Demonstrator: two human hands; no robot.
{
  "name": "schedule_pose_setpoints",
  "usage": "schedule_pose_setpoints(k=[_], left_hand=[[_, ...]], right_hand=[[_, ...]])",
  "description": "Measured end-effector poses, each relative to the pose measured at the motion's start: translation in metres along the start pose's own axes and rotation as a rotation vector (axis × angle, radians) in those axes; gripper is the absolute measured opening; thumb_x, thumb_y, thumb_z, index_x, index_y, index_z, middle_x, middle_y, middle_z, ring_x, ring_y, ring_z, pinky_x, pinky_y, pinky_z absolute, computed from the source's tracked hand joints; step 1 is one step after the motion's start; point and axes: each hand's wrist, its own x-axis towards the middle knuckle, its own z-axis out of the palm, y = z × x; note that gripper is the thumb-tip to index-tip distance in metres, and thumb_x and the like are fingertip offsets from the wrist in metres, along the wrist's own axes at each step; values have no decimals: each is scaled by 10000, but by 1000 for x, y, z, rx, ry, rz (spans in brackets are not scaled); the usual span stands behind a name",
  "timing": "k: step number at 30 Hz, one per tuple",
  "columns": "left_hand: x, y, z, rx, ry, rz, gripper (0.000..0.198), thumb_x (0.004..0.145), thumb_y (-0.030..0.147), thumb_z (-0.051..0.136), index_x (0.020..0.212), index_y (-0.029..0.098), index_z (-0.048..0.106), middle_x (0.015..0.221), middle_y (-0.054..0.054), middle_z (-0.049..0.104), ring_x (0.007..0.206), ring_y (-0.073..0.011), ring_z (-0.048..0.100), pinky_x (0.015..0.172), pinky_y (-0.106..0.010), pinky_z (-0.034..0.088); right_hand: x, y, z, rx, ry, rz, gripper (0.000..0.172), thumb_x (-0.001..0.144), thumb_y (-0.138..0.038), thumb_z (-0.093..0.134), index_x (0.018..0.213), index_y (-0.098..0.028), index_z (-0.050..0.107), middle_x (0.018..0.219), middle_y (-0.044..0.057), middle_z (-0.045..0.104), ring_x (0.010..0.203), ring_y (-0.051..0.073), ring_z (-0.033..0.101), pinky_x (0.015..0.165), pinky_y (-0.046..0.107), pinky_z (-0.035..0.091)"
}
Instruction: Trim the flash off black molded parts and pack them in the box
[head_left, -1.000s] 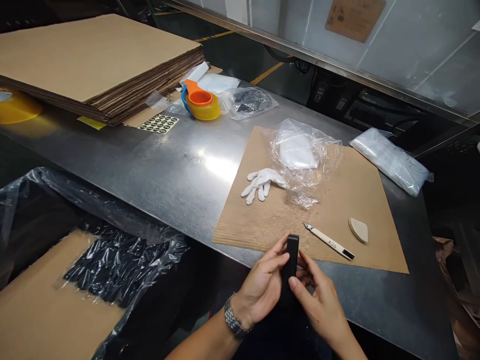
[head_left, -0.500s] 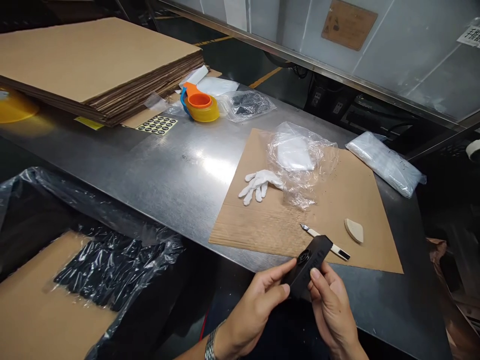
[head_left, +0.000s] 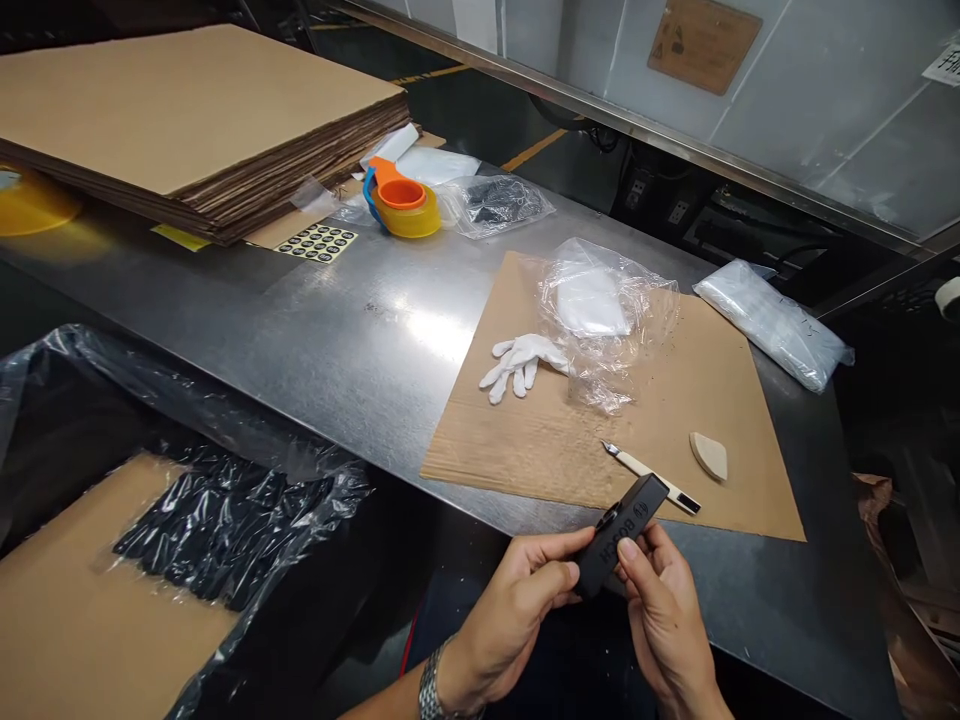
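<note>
Between both hands, just off the table's near edge, is a black plastic part (head_left: 624, 532) with raised "BOSCH" lettering on the side facing me. My left hand (head_left: 517, 610) pinches its lower left end between thumb and fingers. On the right side, my right hand (head_left: 664, 610) grips it, thumb pressed near the lettering. Just beyond the part, a white craft knife (head_left: 645, 475) lies on a cardboard sheet (head_left: 517, 460). A wedge-shaped beige pad (head_left: 709, 456) rests to the right of the knife. Farther left on the cardboard lies a white glove (head_left: 521, 365).
Crumpled clear plastic (head_left: 615, 385) lies on the cardboard, a bagged white pack (head_left: 776, 322) to its right. An orange tape dispenser (head_left: 401, 195), a sticker sheet (head_left: 319, 243) and stacked cardboard (head_left: 195, 110) occupy the far left. Lower left stands a plastic-lined box (head_left: 67, 620).
Both hands have rolled the black part, so its lettered side now faces me and the round recess is turned mostly away. The camera view has shifted slightly.
</note>
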Motion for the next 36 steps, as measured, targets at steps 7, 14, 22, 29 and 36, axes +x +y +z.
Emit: schedule_pose_setpoints(k=[7, 14, 22, 29, 36], left_hand=[[0, 2, -1, 41, -110, 29, 301, 752, 217, 586, 1029, 157, 688, 1018, -109, 683, 1031, -276, 545, 880, -423, 428], [1, -1, -1, 28, -37, 11, 286, 728, 230, 633, 992, 143, 702, 963, -114, 689, 964, -269, 570, 853, -420, 444], [5, 0, 1, 2, -55, 2, 256, 717, 185, 603, 934, 124, 724, 815, -103, 691, 846, -229, 587, 817, -400, 445], [5, -5, -2, -32, -61, -11, 255, 717, 174, 594, 931, 131, 725, 784, -87, 682, 804, -195, 575, 815, -380, 441], [5, -9, -4, -86, -32, -35, 241, 677, 203, 653, 891, 124, 732, 802, -101, 699, 764, -179, 577, 781, -354, 451]], right_hand=[[1, -4, 3, 56, -29, 87, 330, 737, -387, 673, 976, -184, 571, 937, 59, 639, 834, 196, 609, 731, 326, 497], [0, 1, 4, 12, 7, 21, 362, 719, -382, 691, 996, -180, 573, 953, 71, 641, 892, 206, 598, 753, 339, 507], [-2, 7, 2, -31, 27, -28, 370, 719, -367, 693, 1007, -182, 553, 957, 69, 645, 910, 210, 601, 756, 345, 516], [-3, 11, -1, -87, 0, -58, 349, 753, -371, 666, 1025, -194, 536, 940, 47, 647, 885, 173, 596, 792, 306, 487], [-3, 13, -2, -128, -11, -92, 332, 754, -360, 671, 1013, -205, 531, 855, 14, 632, 783, 139, 591, 696, 255, 499]])
